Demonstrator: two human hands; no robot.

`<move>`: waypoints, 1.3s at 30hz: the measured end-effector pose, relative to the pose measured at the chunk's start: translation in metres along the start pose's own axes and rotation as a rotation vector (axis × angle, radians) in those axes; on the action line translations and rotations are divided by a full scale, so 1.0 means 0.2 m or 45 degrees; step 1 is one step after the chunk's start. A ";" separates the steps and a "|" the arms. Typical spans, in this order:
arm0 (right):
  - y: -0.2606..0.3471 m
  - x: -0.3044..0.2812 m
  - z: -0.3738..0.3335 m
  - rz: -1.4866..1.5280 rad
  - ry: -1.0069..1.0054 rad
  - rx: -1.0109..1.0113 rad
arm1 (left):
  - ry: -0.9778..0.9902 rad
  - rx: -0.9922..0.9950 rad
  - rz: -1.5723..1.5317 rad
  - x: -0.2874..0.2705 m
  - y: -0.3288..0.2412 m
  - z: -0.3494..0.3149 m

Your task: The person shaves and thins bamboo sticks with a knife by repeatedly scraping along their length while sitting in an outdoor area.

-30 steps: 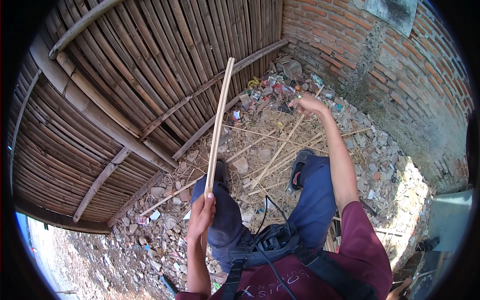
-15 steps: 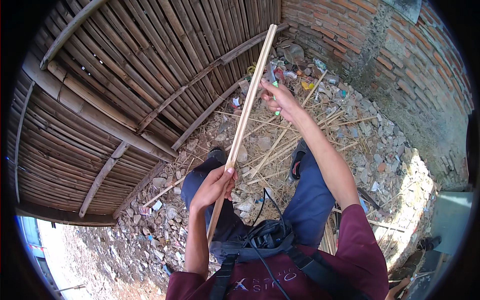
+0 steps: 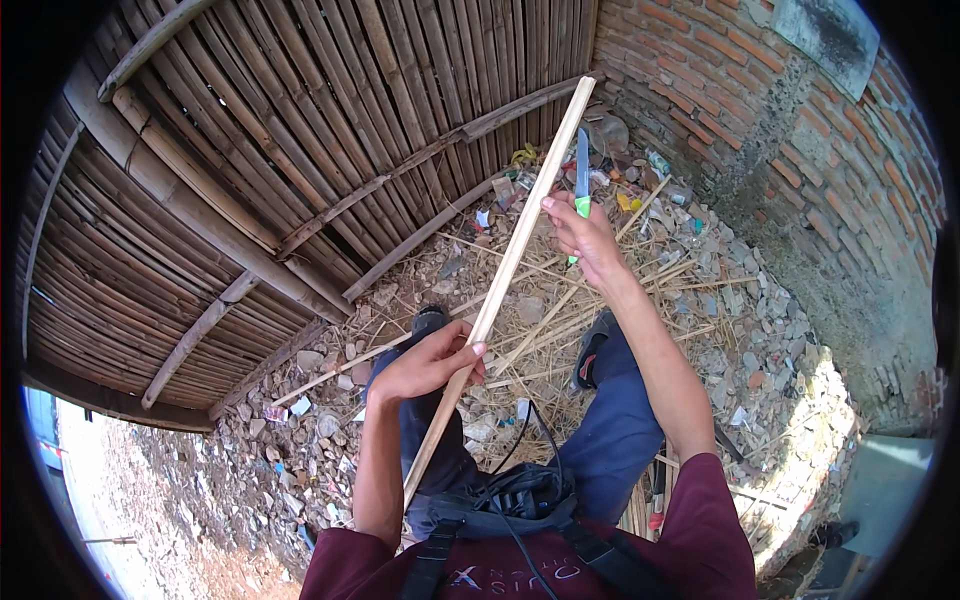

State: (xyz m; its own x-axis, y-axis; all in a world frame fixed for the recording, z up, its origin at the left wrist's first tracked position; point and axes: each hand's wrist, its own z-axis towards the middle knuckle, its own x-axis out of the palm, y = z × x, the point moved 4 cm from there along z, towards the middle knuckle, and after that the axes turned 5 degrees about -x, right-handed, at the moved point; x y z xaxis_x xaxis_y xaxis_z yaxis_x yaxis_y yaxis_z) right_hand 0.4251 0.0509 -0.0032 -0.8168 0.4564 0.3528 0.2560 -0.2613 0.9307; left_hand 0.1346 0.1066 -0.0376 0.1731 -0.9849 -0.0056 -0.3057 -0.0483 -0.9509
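My left hand (image 3: 432, 362) is closed around the lower part of a long pale bamboo strip (image 3: 521, 240). The strip slants from beside my waist up toward the far right. In my right hand (image 3: 592, 246) is a knife (image 3: 582, 165) with a bright green handle, its blade pointing away from me. The blade stands just right of the strip, and a narrow gap shows between them. My right thumb and finger are at the strip's right edge, apparently touching it. Part of the handle is hidden by my fingers.
A slatted bamboo wall (image 3: 330, 130) rises on the left, a brick wall (image 3: 720, 90) on the right. Stones, litter and straw-like shavings cover the ground between my feet, with several loose strips (image 3: 540, 325) among them. A red-tipped tool (image 3: 656, 520) lies by my right hip.
The strip has turned in my grip and leans more to the right. My right hand has moved nearer, and the knife blade now shows more fully beside the strip. The head view has shifted slightly.
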 end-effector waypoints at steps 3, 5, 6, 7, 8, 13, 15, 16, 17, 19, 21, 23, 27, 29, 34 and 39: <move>-0.02 -0.01 0.01 -0.065 0.011 -0.003 | -0.252 -0.001 0.094 -0.07 -0.08 0.08; -0.02 -0.01 0.02 -0.075 -0.009 0.011 | -0.221 0.006 0.029 -0.09 -0.16 0.15; -0.02 -0.01 0.02 -0.078 -0.034 0.022 | -0.186 0.008 -0.028 -0.09 -0.19 0.18; -0.03 -0.01 0.04 -0.090 -0.020 0.024 | -0.108 0.032 -0.116 -0.08 -0.20 0.23; -0.02 -0.01 0.04 -0.101 -0.022 0.020 | -0.103 0.041 -0.120 -0.10 -0.19 0.27; -0.03 -0.02 0.06 -0.397 -0.029 0.020 | -0.005 0.043 -0.292 -0.09 -0.08 0.43; -0.04 -0.06 0.08 -0.959 0.031 -0.200 | -0.186 0.075 -0.397 -0.08 -0.01 0.46; -0.06 -0.09 0.07 -0.965 0.034 -0.198 | -0.185 0.077 -0.403 -0.07 0.02 0.47; -0.06 -0.07 0.06 -1.118 0.089 -0.297 | -0.283 0.046 -0.418 -0.08 0.07 0.48; -0.07 0.01 0.06 -1.393 0.195 -0.151 | -0.412 -0.006 -0.446 -0.11 0.12 0.46; -0.15 -0.01 0.07 -1.419 0.247 -0.335 | -0.368 -0.027 -0.504 -0.07 0.09 0.46; -0.18 0.02 0.06 -1.468 0.338 -0.476 | -0.300 -0.066 -0.623 -0.07 0.08 0.45; -0.23 0.06 0.08 -1.575 0.454 -0.412 | -0.253 -0.070 -0.684 -0.10 0.07 0.44; -0.25 0.03 0.08 -1.527 0.451 -0.404 | -0.233 -0.056 -0.653 -0.10 0.06 0.44; -0.20 -0.04 0.10 -1.472 0.380 -0.411 | -0.212 -0.064 -0.601 -0.10 -0.05 0.44; -0.14 -0.03 0.11 -1.567 0.320 -0.535 | -0.726 0.107 0.281 -0.14 -0.15 0.53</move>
State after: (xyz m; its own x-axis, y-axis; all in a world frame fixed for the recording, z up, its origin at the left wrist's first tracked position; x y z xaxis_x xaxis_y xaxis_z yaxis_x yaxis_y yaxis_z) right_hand 0.4331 0.0742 -0.0297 -0.4834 0.4263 -0.7646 -0.8575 -0.0550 0.5115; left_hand 0.2388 0.1540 -0.0427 0.5947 -0.7251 -0.3472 -0.3204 0.1824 -0.9296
